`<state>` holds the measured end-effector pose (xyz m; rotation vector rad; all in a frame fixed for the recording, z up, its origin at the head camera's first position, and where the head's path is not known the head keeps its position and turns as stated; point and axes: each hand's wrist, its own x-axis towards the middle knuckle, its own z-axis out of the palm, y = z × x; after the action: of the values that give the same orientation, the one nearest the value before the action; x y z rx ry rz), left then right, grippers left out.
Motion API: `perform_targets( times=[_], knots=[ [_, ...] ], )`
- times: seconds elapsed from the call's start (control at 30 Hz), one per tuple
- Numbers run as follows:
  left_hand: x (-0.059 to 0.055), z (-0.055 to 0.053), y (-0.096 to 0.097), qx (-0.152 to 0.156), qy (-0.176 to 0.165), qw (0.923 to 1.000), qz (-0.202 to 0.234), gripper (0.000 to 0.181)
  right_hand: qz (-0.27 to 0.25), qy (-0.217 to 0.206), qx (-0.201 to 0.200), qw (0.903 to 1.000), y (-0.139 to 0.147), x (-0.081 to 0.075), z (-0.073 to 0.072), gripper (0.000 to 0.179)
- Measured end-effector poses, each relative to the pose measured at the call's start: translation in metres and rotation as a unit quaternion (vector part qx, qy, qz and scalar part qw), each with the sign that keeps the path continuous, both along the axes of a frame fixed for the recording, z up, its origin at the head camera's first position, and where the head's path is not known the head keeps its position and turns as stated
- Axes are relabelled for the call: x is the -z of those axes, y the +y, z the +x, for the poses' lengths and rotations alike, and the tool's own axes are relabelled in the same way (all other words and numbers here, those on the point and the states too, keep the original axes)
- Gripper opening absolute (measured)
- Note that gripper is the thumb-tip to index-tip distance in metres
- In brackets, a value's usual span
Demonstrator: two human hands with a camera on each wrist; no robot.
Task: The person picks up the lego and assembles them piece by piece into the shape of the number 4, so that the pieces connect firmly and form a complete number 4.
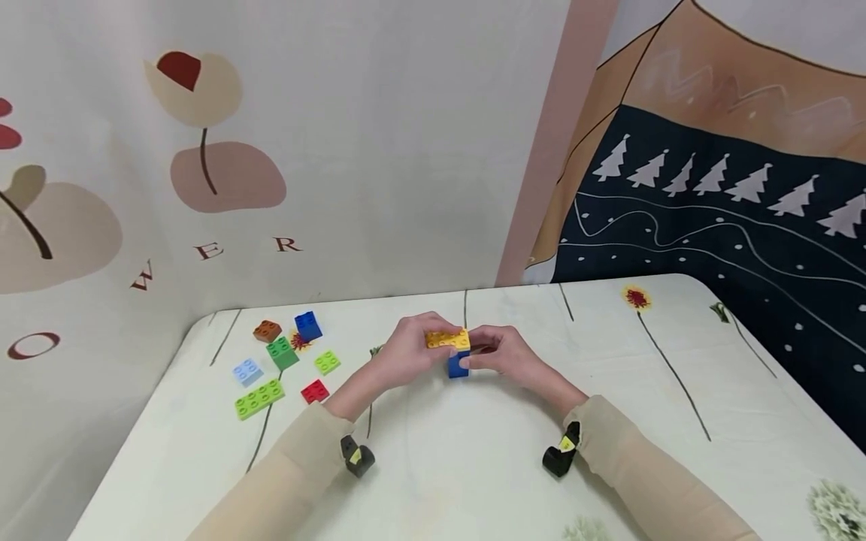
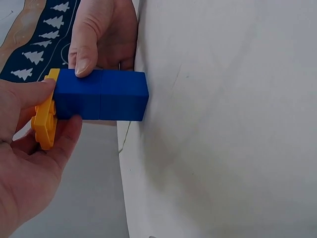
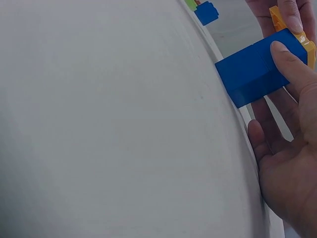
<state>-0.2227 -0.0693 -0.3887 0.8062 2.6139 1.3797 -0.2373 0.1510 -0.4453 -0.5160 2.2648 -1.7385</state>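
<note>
My left hand (image 1: 409,352) pinches a long yellow toy brick (image 1: 445,340) between thumb and fingers. The yellow brick sits on top of two stacked blue bricks (image 2: 101,94), overhanging them to the left. On the right side of the stack, my right hand (image 1: 509,350) grips the blue bricks, its thumb (image 3: 285,55) flat on one face and its fingers behind. In the head view the fingers partly cover the blue bricks. The stack stands upright near the middle of the white table (image 1: 460,466).
Loose bricks lie at the table's left: brown (image 1: 267,330), dark blue (image 1: 308,326), green (image 1: 282,353), light blue (image 1: 247,372), long lime (image 1: 260,400), small lime (image 1: 328,362) and red (image 1: 314,391). A printed curtain (image 1: 406,150) hangs behind the table.
</note>
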Motion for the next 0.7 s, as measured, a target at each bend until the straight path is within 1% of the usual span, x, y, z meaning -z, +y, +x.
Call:
perform_targets(
  times=[0.13, 0.3, 0.5, 0.7],
  knots=[
    [-0.0007, -0.0008, -0.0002, -0.002, -0.005, 1.0000, -0.005, 0.029, -0.002, -0.004, 0.004, 1.0000, -0.0013, -0.0007, 0.0007, 0.038],
    [-0.0015, -0.0008, -0.0008, -0.014, -0.017, 0.9998, -0.004, 0.029, -0.002, -0.007, 0.001, 1.0000, -0.0020, -0.0012, 0.0009, 0.038],
    [-0.0018, -0.0008, -0.0017, -0.022, -0.016, 0.9996, -0.008, 0.029, 0.000, -0.007, -0.006, 1.0000, -0.0024, 0.0000, 0.0004, 0.039],
    [-0.0011, 0.0006, 0.0000, -0.019, -0.014, 0.9997, -0.005, 0.030, 0.006, -0.012, 0.001, 0.9999, -0.0010, -0.0016, 0.0021, 0.038]
  ],
)
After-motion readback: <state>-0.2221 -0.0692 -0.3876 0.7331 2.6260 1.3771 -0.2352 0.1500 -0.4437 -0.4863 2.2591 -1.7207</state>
